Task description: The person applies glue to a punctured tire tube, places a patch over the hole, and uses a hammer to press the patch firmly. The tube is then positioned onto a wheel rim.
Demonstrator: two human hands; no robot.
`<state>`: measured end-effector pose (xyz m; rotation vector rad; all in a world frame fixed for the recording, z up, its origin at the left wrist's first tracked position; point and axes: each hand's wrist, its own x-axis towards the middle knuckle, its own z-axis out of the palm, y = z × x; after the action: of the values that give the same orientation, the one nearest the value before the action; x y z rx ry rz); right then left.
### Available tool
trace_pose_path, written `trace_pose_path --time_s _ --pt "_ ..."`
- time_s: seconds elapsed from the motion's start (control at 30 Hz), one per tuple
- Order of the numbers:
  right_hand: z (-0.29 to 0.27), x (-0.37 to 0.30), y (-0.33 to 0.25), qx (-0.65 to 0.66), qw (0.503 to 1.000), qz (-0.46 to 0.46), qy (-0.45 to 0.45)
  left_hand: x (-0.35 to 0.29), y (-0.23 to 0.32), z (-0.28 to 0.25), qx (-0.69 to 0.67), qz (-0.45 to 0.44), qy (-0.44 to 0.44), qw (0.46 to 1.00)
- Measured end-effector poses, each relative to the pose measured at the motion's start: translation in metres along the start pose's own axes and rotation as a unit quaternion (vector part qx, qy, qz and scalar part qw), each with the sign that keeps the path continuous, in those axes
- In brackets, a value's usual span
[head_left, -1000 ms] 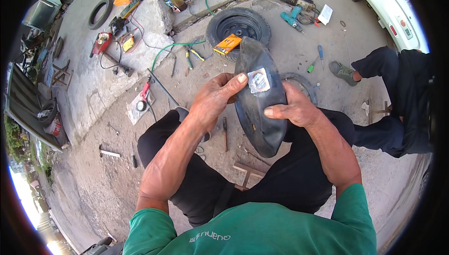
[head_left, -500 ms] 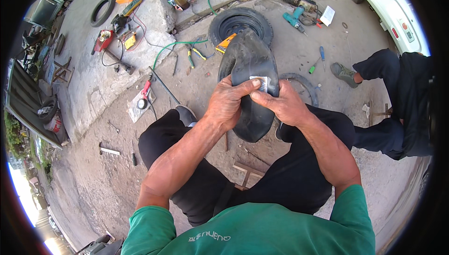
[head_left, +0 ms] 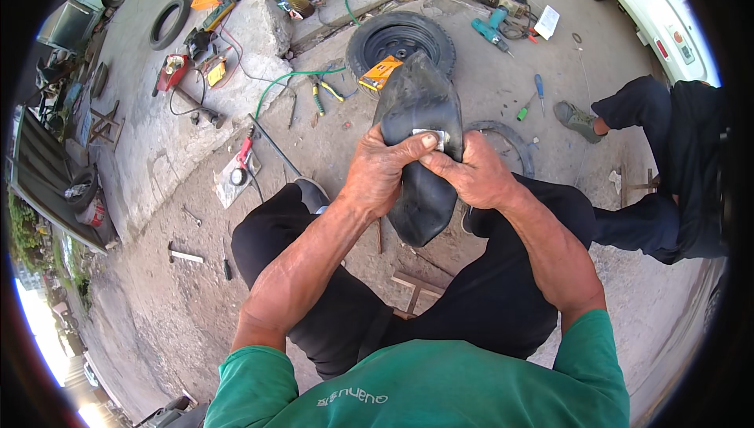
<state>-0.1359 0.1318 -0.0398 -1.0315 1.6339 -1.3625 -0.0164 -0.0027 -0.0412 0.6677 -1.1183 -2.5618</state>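
Note:
A black rubber inner tube (head_left: 424, 98) is held up in front of me, between my knees. My left hand (head_left: 379, 170) grips its left side, the thumb pressed flat by a small whitish patch (head_left: 431, 137) on the rubber. From the right, my right hand (head_left: 479, 175) is closed round the other edge, its thumb just below the patch and close to the left thumb. The fingers of both hands are mostly hidden behind the tube. Beyond it a wheel with its tyre (head_left: 359, 45) lies flat on the ground, an orange box (head_left: 380, 73) on its near side.
Pliers (head_left: 317, 98), a pressure gauge (head_left: 238, 176), a hammer (head_left: 185, 254), screwdrivers (head_left: 539, 89) and a teal drill (head_left: 490, 29) lie around. A green hose (head_left: 287, 76) crosses the ground. Another person's leg (head_left: 638, 114) is at right, near a white car (head_left: 664, 20).
The tube has turned and folded narrower between my hands, and its lower end hangs slightly lower. Both thumbs stay by the patch. The view has shifted slightly.

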Motion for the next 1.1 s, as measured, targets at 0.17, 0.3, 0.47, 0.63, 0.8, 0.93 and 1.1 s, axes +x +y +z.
trace_pose_path --time_s 0.17,0.3,0.47,0.63,0.8,0.93,1.1 --pt "0.003 0.001 -0.005 -0.074 0.997 0.006 -0.004 0.002 0.002 0.002 0.019 0.013 0.032 0.999" --pt "0.0 0.0 0.001 -0.083 0.995 0.023 -0.043 0.003 0.002 0.003 0.017 -0.001 0.058 0.998" --pt "-0.002 -0.001 -0.01 -0.035 0.999 0.01 -0.016 -0.001 0.001 -0.001 0.059 0.04 -0.022 0.997" --pt "0.013 0.007 -0.007 -0.064 0.997 -0.043 0.002 -0.001 0.007 0.0 0.058 0.043 0.025 0.997" --pt "0.014 0.005 -0.015 -0.053 0.998 0.024 -0.008 -0.005 0.017 0.004 0.065 0.046 0.06 0.995" --pt "0.014 0.012 -0.014 0.072 0.992 0.085 0.063 -0.003 0.011 0.001 0.065 0.075 0.073 0.992" --pt "0.024 0.019 -0.006 0.086 0.992 0.037 0.082 0.001 0.014 -0.003 0.055 0.08 0.09 0.991"
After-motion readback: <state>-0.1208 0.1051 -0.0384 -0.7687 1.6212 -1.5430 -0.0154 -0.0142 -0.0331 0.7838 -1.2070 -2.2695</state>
